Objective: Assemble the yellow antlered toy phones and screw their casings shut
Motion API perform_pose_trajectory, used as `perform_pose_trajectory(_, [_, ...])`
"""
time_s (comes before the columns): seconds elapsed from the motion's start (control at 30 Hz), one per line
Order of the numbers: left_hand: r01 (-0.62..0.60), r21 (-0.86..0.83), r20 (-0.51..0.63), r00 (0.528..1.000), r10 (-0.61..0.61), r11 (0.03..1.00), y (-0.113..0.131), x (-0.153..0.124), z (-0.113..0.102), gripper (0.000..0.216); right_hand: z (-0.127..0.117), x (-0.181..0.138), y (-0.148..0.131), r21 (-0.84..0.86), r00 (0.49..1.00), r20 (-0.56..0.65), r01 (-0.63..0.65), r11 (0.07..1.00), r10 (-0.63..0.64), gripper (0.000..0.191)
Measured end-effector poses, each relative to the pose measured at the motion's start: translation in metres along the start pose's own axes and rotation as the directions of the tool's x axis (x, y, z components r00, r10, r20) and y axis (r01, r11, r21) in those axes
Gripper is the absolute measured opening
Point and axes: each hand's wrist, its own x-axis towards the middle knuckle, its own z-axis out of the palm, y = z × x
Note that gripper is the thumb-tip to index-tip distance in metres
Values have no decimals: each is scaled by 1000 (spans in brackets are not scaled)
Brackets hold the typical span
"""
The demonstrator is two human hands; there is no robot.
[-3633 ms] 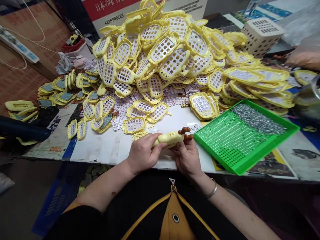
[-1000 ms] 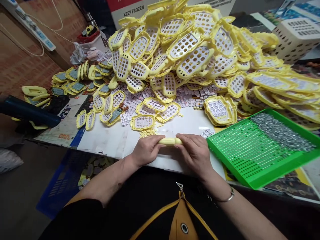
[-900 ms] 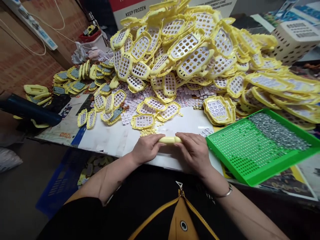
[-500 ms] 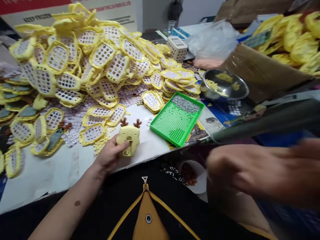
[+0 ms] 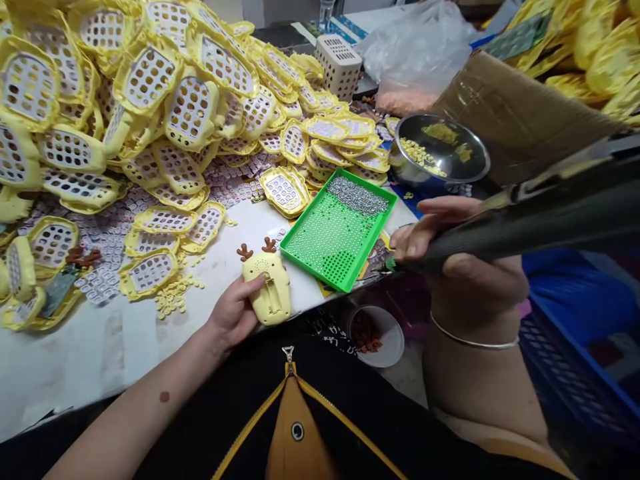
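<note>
1. Far along, by the look of it, is the yellow device [image 5: 270, 287]: its casing reads as one closed body, back face up, with brown antlers [image 5: 270, 245] standing from its top end.
2. Unfinished on it, seemingly, is the battery bay [image 5: 273, 300], which has no cover; whether the small holes around it hold screws is too small to tell.
3. Much more appears left over: a heap of yellow shells [image 5: 187, 110], open and unjoined, spreads left of and beyond the green tray [image 5: 310, 240]. That tray carries small metal pieces [image 5: 357, 195], probably screws, at its far end.
4. The device sits near the tray's left near side, over the table edge.
5. The left hand [image 5: 233, 313] grasps the device by its left side, thumb across the back beside the bay.
6. The right hand [image 5: 487, 283] is to the right of the tray, wrapped around a dark rod-like tool [image 5: 530, 227]; its tip ends just beside the tray's right side.
7. The device is therefore in the left hand's grasp and well apart from the right hand, with the tray's near end between them.
</note>
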Motion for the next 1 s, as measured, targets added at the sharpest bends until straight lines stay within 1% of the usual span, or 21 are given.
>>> perform_pose_trajectory(0.07, [-35,33,-9,999,36,999,0,1,0,45,8,8,2,5,998,57,18,1000,-18,42])
perform_pose_trajectory(0.13, [-42,50,-20,999,43,998,-1,1,0,52,15,15,12,13,997,67,28,1000,-29,36])
perform_pose_trajectory(0.27, [-34,35,-55,998,36,999,-1,1,3,55,29,18,33,-29,997,-39,70,997,-71,37])
perform_pose_trajectory(0.37, [-33,44,-53,998,35,998,-1,2,3,55,35,15,41,-59,991,-101,84,995,-90,35])
perform_pose_trajectory(0.47, [-23,56,-38,999,25,998,-1,3,2,56,36,11,45,-129,986,-138,80,988,-97,31])
perform_pose_trajectory(0.53, [-13,54,-40,999,15,998,-1,4,1,55,35,9,48,-176,987,-128,76,981,-99,30])
perform_pose_trajectory(0.7, [29,41,-65,998,-26,999,-1,4,2,46,32,9,58,-249,987,-131,57,967,-92,35])
perform_pose_trajectory(0.8, [36,36,-65,997,-33,999,0,4,3,42,34,10,61,-203,987,-138,55,978,-84,31])
perform_pose_trajectory(0.93, [37,40,-65,997,-34,999,0,4,3,41,38,9,63,-165,977,-203,28,986,-62,33])
perform_pose_trajectory(1.0, [35,42,-58,998,-33,999,1,4,2,41,38,9,64,-165,983,-173,33,986,-62,33])
